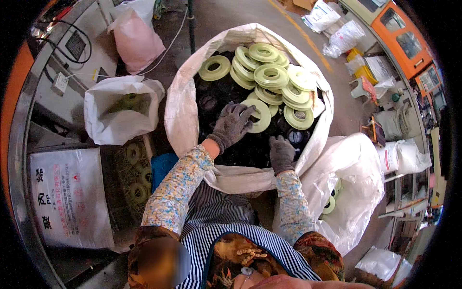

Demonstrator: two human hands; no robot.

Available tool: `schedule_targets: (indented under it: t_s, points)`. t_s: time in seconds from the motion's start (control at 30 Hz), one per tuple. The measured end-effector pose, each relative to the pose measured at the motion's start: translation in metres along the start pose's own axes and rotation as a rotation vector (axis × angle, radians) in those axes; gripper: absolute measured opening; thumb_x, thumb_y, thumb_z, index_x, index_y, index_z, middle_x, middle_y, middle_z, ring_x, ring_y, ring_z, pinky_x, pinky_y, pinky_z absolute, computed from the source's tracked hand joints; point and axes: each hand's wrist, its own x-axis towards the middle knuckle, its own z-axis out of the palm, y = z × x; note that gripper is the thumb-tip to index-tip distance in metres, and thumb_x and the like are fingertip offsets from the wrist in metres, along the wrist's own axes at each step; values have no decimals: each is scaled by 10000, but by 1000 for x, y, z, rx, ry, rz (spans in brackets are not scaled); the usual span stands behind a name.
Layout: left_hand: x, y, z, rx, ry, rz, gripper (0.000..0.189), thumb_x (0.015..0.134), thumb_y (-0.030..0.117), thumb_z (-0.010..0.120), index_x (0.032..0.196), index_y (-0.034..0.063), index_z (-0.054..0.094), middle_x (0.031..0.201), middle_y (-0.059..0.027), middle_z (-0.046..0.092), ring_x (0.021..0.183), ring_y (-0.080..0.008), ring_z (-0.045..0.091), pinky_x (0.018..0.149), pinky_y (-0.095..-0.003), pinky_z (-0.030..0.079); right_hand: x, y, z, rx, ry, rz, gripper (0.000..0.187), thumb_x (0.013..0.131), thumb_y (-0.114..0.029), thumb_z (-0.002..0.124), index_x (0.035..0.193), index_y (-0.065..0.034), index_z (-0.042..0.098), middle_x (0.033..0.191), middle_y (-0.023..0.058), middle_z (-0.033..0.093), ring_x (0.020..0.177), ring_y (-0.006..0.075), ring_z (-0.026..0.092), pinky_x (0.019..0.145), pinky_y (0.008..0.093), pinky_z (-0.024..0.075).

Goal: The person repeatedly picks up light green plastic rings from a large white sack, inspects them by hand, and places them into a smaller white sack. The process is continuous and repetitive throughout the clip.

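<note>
My left hand (232, 124), in a grey knit glove, pinches the left edge of a pale green plastic ring (265, 124). The ring has a wide flange and a centre hole. My right hand (282, 153), gloved alike, rests low among dark round parts (295, 136) on the near right; its fingertips are hidden against them. Both hands are inside a large white woven sack (249, 175) with a rolled rim. Several more green rings (271, 76) lie in loose stacks on the dark parts, toward the sack's far side.
A clear-lined bag (357, 180) with green rings stands at right. An open white sack (122, 119) is at left, above a printed sack (68, 198) and more rings (137, 191). A pink bag (135, 43) stands farther off. A low stool (362, 88) and an orange machine (402, 36) are at right.
</note>
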Motion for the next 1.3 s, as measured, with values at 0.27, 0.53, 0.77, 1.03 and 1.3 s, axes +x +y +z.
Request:
schedule_targets:
  t_s: [0.27,0.53,0.77,1.03,1.3]
  points:
    - [7,-17,28,47,-193,225,532,869,364,681,1326,109,586,1232,-176,634,1217,-356,563,1117,-486,363,-14,2,-56,468,438,48,129,893,-123,633,1013,-90,600,969,136,645,899,361,651,739,460,547]
    - [-58,49,-61,-1894,-78,-769,446,976,290,657,1312,18,549,1167,-79,663,993,-176,671,909,-321,553,-28,-22,-83,832,556,-191,153,905,-83,627,1055,-51,624,988,149,650,898,363,651,753,419,531]
    - [-92,74,-84,-2146,-12,-767,394,1021,229,581,1371,59,516,1275,-95,624,1163,-212,623,965,-356,549,-47,-56,-104,723,483,-348,285,896,-107,638,1181,-105,623,936,133,624,821,354,645,691,436,530]
    - [-103,83,-94,-2148,13,-660,447,1022,262,579,1414,82,463,1302,-83,587,1183,-197,602,959,-355,557,-82,-55,-152,669,132,-564,784,769,-221,793,1462,-124,438,1261,215,529,1106,427,588,895,452,534]
    - [-113,84,-111,-2096,7,-591,468,1031,300,561,1431,89,441,1289,-75,582,1167,-182,602,952,-334,552,-77,-54,-146,523,220,-716,755,748,-274,811,1402,-99,476,1277,219,521,1085,432,599,877,463,542]
